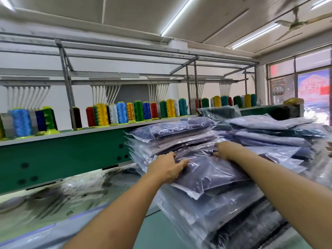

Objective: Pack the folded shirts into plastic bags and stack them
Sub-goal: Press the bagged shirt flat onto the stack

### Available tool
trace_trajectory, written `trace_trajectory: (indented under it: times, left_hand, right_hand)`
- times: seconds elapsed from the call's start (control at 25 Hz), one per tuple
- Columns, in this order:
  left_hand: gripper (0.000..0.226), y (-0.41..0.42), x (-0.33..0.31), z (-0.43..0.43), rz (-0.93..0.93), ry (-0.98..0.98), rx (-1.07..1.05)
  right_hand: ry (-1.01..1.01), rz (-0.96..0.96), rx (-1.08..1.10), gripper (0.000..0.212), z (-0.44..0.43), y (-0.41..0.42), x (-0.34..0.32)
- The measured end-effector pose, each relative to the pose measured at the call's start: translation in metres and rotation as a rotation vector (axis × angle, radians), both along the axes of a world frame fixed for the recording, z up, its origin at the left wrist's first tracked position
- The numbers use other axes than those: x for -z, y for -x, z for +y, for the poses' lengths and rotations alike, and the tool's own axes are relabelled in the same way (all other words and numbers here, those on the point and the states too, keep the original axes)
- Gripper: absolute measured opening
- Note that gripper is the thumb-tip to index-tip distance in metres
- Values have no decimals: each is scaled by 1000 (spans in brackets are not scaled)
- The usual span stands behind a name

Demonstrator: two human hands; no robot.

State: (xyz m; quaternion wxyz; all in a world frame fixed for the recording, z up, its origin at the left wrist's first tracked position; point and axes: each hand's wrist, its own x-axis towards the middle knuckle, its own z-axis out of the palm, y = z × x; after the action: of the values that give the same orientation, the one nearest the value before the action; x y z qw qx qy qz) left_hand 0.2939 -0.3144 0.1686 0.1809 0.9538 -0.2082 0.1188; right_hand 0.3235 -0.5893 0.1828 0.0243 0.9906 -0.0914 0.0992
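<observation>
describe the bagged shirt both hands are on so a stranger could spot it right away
Start at the green machine beam under the thread spools, then go right to the stacks of bagged shirts. It is the dark purple bagged shirt topping the nearest stack, with both hands on its far edge.

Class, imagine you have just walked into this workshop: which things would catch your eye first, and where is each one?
The row of bright thread spools, blue, yellow, green and red, stands along the green machine ledge at the back. At right, heaps of bagged shirts fill the table. In front, the left hand and right hand rest on the dark bagged shirt topping the nearest stack.
</observation>
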Motion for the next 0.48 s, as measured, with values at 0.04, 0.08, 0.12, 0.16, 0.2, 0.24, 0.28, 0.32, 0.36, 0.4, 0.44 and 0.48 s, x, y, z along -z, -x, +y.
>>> trace_trajectory:
  times: [0.04, 0.08, 0.12, 0.16, 0.2, 0.24, 0.28, 0.32, 0.36, 0.4, 0.44, 0.48]
  left_hand:
    - [65, 7, -4, 9, -33, 4, -13]
    - [64, 15, -9, 17, -76, 7, -32]
    - [64, 23, -14, 28, -123, 1, -56]
    - [63, 33, -18, 43, -165, -8, -86]
    - [61, 43, -21, 55, -199, -16, -116]
    - [59, 51, -22, 64, -233, -18, -146]
    - [56, 62, -22, 80, -268, -17, -183]
    - [52, 72, -21, 96, -307, -16, -219]
    - [48, 81, -19, 110, -340, -12, -253]
    - [43, 90, -17, 123, -362, -7, -284]
    - [39, 101, -15, 139, -368, -1, -313]
    - [36, 111, -13, 157, -364, 2, -339]
  right_hand:
    - [30, -87, 27, 40, 8, 8, -1]
    - [38, -155, 48, 35, 20, 19, -3]
    - [23, -202, 40, 31, 36, 29, -7]
    - [-7, -236, 3, 26, 58, 39, -10]
    - [-46, -266, -47, 20, 80, 46, -15]
    - [-91, -292, -106, 14, 101, 53, -19]
    - [-140, -315, -178, 9, 130, 62, -22]
    - [-184, -340, -254, 6, 160, 71, -24]
    - [-221, -365, -324, 8, 189, 80, -24]
    - [-242, -390, -383, 12, 216, 88, -24]
    - [-246, -404, -443, 16, 247, 97, -23]
    - [-243, -405, -501, 19, 277, 106, -20]
